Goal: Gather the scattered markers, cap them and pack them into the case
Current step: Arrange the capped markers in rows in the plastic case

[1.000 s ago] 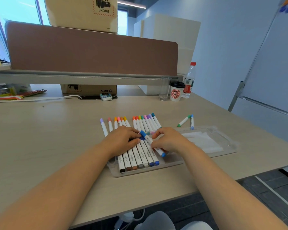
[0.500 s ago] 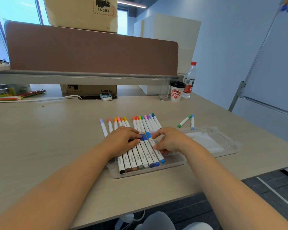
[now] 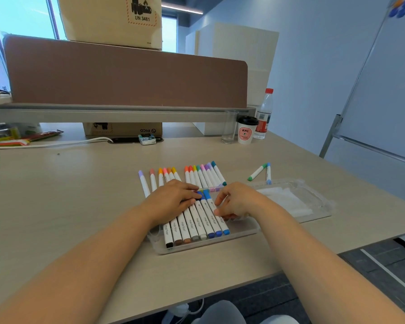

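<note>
A clear plastic case (image 3: 241,233) lies open on the desk near the front edge, its lid half (image 3: 313,202) spread to the right. Several capped white markers (image 3: 194,226) lie side by side in the case. My left hand (image 3: 173,199) rests flat on their upper ends. My right hand (image 3: 236,202) has its fingers bent down onto the rightmost blue-capped marker (image 3: 216,217), pushing it against the row. Behind the case lies a row of loose capped markers (image 3: 201,175). Two more, a green marker (image 3: 257,172) and a blue marker (image 3: 268,173), lie further right.
A paper cup (image 3: 245,132), a drinking glass (image 3: 229,130) and a water bottle (image 3: 263,115) stand at the back right. A brown divider (image 3: 126,73) closes the back of the desk, with a cardboard box (image 3: 123,129) and a white cable (image 3: 49,143) below it.
The blue marker that my right hand held slanted across the row now lies straight in the case at the right end. Both hands stay over the row.
</note>
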A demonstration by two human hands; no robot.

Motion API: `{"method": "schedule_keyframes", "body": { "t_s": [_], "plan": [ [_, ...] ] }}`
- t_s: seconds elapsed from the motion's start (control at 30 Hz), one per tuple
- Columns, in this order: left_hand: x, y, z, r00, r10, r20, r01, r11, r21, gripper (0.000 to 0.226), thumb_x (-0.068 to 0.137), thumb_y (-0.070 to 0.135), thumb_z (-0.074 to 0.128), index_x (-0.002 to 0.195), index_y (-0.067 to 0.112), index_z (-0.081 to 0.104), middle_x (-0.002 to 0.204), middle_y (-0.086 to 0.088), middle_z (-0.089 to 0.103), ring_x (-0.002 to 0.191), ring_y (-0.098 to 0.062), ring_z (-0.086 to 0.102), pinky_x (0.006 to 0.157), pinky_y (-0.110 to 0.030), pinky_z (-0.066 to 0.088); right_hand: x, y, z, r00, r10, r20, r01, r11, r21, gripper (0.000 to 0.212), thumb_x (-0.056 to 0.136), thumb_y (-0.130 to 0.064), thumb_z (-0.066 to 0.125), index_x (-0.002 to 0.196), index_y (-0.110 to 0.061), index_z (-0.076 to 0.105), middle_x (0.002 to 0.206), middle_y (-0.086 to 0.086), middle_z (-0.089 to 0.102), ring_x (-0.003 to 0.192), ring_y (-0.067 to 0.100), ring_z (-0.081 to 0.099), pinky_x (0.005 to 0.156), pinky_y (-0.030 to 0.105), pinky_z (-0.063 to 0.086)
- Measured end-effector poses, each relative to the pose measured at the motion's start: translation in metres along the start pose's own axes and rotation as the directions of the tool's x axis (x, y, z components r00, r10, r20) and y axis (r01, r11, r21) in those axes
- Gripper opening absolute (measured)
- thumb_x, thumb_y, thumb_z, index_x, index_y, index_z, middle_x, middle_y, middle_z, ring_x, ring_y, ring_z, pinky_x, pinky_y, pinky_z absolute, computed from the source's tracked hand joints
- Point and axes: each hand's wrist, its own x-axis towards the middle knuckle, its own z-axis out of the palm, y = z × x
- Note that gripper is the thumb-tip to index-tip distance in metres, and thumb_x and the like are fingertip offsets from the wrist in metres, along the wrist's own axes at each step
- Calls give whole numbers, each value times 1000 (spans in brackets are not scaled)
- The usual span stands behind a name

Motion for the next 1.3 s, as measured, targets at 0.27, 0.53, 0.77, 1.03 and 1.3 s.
{"method": "schedule_keyframes", "body": {
  "t_s": [0.27,0.53,0.77,1.03,1.3],
  "plan": [
    [1,3,-3,1000,12,7,-12,1000,-22,37,99,31,39,134,30,47,141,11,45,128,-7,38,102,-22,28,3,3,0,1000,2,-6,-2,1000,28,12,82,-15,71,86,-15,60,82,2,63,81,14,63,71,23,53],
    [28,9,-15,997,22,74,-25,999,39,31,95,32,47,125,27,56,126,8,55,113,-7,48,93,-23,41,21,33,-27,940,9,-341,65,977,204,21,88,-4,56,74,-19,58,75,1,64,72,14,62,79,30,55],
    [76,25,-7,996,67,53,-69,997,35,30,95,32,47,122,27,61,122,6,58,107,-10,53,90,-25,44,71,81,-59,809,61,-584,-40,998,48,26,90,-7,47,104,-13,68,105,8,65,100,26,59,83,29,46],
    [74,15,10,998,32,-61,-39,993,-115,23,92,27,55,110,23,68,109,7,61,98,-7,54,87,-25,46,103,88,-67,829,324,-456,-431,890,-151,30,93,-21,38,117,-15,54,118,5,56,115,24,49,98,35,35],
    [72,17,9,997,25,-67,-35,987,-156,24,91,26,55,110,20,69,109,5,62,99,-9,55,89,-29,46,116,98,-71,765,260,-590,-319,948,4,30,86,-3,52,111,-15,62,111,9,63,105,28,58,88,34,44]
  ]
}}
